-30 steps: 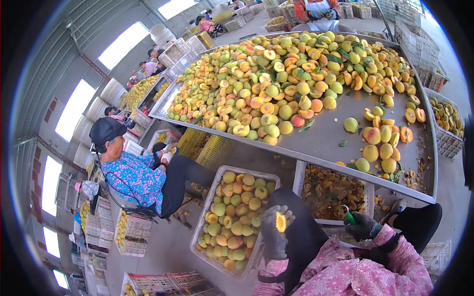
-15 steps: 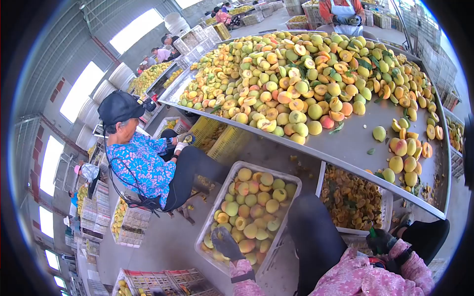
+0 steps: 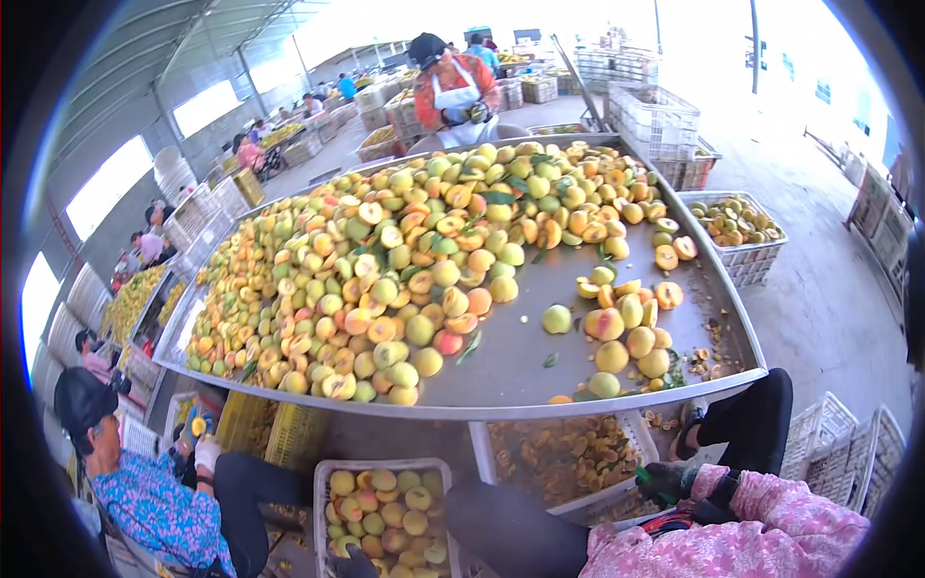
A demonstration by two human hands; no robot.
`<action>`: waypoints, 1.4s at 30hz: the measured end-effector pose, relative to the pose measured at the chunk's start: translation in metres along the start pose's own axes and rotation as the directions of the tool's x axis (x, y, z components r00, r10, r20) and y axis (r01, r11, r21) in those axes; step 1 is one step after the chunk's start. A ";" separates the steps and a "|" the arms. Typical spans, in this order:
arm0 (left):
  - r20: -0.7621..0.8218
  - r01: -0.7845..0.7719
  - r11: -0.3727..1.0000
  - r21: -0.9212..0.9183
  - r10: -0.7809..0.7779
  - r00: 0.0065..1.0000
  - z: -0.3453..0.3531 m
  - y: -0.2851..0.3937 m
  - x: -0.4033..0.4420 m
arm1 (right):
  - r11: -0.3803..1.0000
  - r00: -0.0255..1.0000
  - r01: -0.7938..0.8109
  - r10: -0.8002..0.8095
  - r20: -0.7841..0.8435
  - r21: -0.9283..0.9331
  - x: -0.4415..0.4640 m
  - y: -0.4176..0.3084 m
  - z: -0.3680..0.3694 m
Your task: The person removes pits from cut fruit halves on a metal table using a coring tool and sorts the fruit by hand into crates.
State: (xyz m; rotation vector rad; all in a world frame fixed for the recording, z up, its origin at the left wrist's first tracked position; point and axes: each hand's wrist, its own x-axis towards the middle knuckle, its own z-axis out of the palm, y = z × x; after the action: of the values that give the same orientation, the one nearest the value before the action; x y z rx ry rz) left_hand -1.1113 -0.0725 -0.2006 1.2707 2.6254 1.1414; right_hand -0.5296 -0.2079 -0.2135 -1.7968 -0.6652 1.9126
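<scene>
My left hand (image 3: pixel 354 563), in a dark glove, is at the bottom edge over a white crate (image 3: pixel 322 482) of whole yellow-green peaches (image 3: pixel 381 501). Its fingers look stretched out with nothing visible in them; the rest of the hand is cut off. My right hand (image 3: pixel 667 484), also gloved, is closed around a small green-handled tool (image 3: pixel 644 474) beside my right knee. The tool's working end is too small to make out. In front of me, a metal table (image 3: pixel 482 371) bears a heap of whole and halved peaches (image 3: pixel 385 279).
Below the table stands a crate (image 3: pixel 647 445) of cut scraps. A co-worker in a blue flowered top (image 3: pixel 154 511) sits at left; another in a white apron (image 3: pixel 457 96) works across the table. More crates (image 3: pixel 732 252) line the right side.
My view has swung to the right and up, so the table and crates appear further left. My left hand remains over the peach crate, now mostly out of frame. My right hand still holds the green-handled tool.
</scene>
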 end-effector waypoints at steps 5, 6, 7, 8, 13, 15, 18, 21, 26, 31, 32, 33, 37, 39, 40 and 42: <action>0.236 -0.182 0.757 -0.628 0.408 0.882 0.036 0.140 -0.036 | 0.926 0.969 -0.080 -0.015 0.247 0.369 0.016 0.027 -0.023; 0.204 -0.330 0.678 -0.657 0.580 0.788 0.068 0.153 -0.039 | 0.769 0.891 -0.267 -0.033 0.453 0.581 0.029 0.042 -0.033; 0.440 0.007 0.706 -0.708 0.434 0.786 0.040 0.229 -0.066 | 0.825 0.888 -0.217 -0.056 0.457 0.522 0.035 0.051 -0.037; 0.664 0.343 0.675 -0.653 0.294 0.687 0.014 0.301 -0.095 | 0.819 0.887 -0.206 -0.076 0.456 0.536 0.031 0.050 -0.038; 0.394 -0.491 0.555 -0.672 0.829 0.398 0.136 0.392 -0.118 | 0.966 0.982 0.189 -0.190 -0.008 0.178 -0.033 0.020 -0.031; 0.049 -0.916 0.125 -0.381 0.992 0.115 0.199 0.423 -0.115 | 0.942 0.988 0.151 -0.151 -0.022 0.299 -0.042 0.021 -0.037; 0.116 -0.714 0.350 -0.607 0.927 0.357 0.230 0.480 -0.147 | 0.926 0.981 0.196 -0.181 -0.077 0.322 -0.027 0.031 -0.039; 0.617 -0.793 0.446 -0.414 0.778 0.116 0.238 0.496 -0.163 | 0.925 0.940 0.342 -0.333 -0.079 0.168 -0.038 0.017 -0.034; 0.564 -0.137 0.578 -0.804 0.816 0.131 0.238 0.483 -0.139 | 0.911 0.912 0.410 -0.409 -0.038 0.037 -0.025 0.027 -0.039; 0.752 0.987 0.152 0.041 0.646 -0.131 0.090 0.473 -0.157 | 0.835 0.882 0.196 -0.379 0.281 0.514 -0.036 -0.001 -0.037; 0.755 0.989 0.145 0.034 0.644 -0.120 0.076 0.466 -0.160 | 0.839 0.879 0.192 -0.377 0.291 0.508 -0.043 -0.007 -0.036; 0.742 0.990 0.134 0.034 0.660 -0.115 0.065 0.459 -0.165 | 0.853 0.869 0.346 -0.448 0.209 0.391 -0.055 -0.013 -0.034; 0.725 0.994 0.102 0.041 0.682 -0.100 0.031 0.437 -0.190 | 0.795 0.790 0.571 -0.600 0.127 0.205 -0.100 -0.061 -0.033; 0.701 0.991 0.079 0.106 0.701 -0.131 0.016 0.434 -0.203 | 0.738 0.727 0.647 -0.673 0.139 0.192 -0.105 -0.068 -0.032; 0.699 0.991 0.077 0.111 0.703 -0.133 0.015 0.431 -0.209 | 0.741 0.730 0.645 -0.670 0.136 0.187 -0.103 -0.071 -0.030; 0.738 0.994 0.101 -0.033 0.674 -0.044 0.012 0.425 -0.221 | 0.674 0.723 0.523 -0.675 0.148 0.521 -0.100 -0.076 -0.026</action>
State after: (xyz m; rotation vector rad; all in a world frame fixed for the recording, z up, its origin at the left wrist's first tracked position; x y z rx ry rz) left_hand -0.6720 -0.0437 -0.0118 0.3110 0.2801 0.7341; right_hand -0.4981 -0.2066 -0.0892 -0.8089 -0.7401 1.6980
